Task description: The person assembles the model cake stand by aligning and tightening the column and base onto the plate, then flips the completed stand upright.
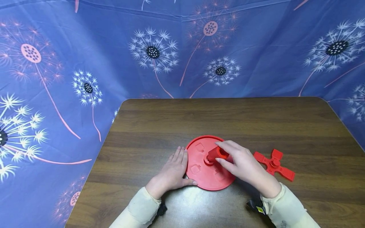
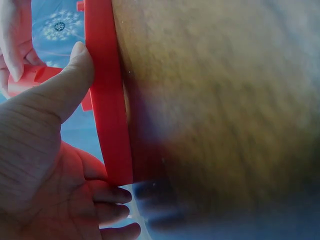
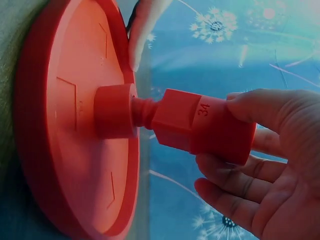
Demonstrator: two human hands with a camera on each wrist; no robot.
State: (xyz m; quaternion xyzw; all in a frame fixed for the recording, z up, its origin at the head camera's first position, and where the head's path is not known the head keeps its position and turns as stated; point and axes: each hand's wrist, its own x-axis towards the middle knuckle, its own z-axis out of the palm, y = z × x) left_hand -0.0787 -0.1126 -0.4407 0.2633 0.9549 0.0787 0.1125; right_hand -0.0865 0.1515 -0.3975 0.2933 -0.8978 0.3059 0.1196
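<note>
A round red base [image 1: 209,183] with a raised rim lies on the table, a short hollow post at its centre. My right hand [image 1: 243,163] pinches a red cylindrical part [image 3: 222,127] marked 34 by its wide end. In the right wrist view its narrow threaded tip meets the mouth of the centre post [image 3: 115,111], and in the head view the part leans to the right. Against the base's left edge rests my left hand [image 1: 174,172], its fingers straight along the rim and its thumb at the near edge.
A red four-armed cross piece [image 1: 276,164] with a central knob lies on the wooden table [image 1: 137,126], right of the base and beside my right wrist. A blue dandelion-print cloth [image 1: 176,47] hangs behind the table and at its sides.
</note>
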